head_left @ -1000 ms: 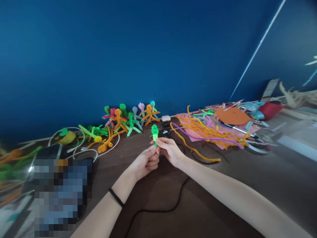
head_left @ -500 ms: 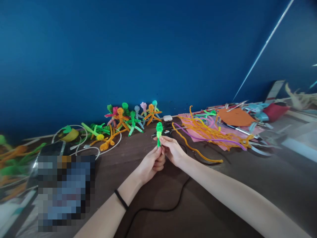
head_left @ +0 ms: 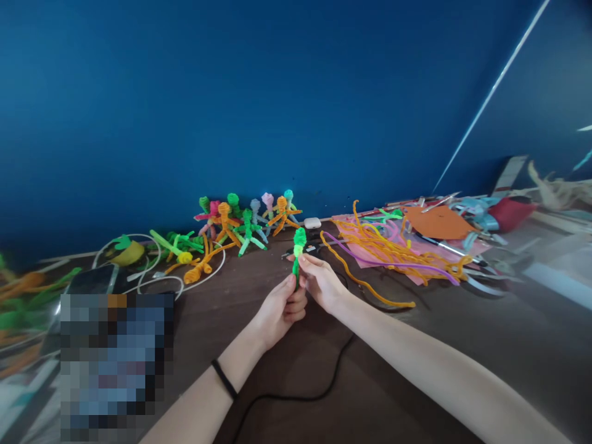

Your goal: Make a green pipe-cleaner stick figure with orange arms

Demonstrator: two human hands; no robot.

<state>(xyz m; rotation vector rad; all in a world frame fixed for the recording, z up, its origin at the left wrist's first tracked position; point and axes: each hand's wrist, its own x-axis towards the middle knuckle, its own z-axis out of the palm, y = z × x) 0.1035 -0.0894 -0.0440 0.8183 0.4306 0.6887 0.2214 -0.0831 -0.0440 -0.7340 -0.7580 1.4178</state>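
Observation:
Above the dark table, both hands hold a small green pipe-cleaner figure (head_left: 300, 238) upright, its coiled head at the top and a lighter green band below it. My left hand (head_left: 281, 313) is closed round the lower part, thumb up and fingers curled. From the right, my right hand (head_left: 324, 285) pinches the figure just under the light green band. The figure's lowest part is hidden by the fingers. Behind, against the wall, stands a group of finished-looking pipe-cleaner figures in several colours, among them an orange figure (head_left: 224, 217) and a green figure (head_left: 250, 231).
To the right, orange pipe cleaners (head_left: 398, 250) lie on pink sheets (head_left: 361, 253) near an orange piece (head_left: 437, 222). A white earbud case (head_left: 312, 222) sits by the blue wall (head_left: 296, 111). A black cable (head_left: 300, 397) crosses the table in front; a blurred-out device (head_left: 124, 357) lies left.
Both hands keep their hold on the green figure, with only a slight shift of the fingers. The whole view has moved a little.

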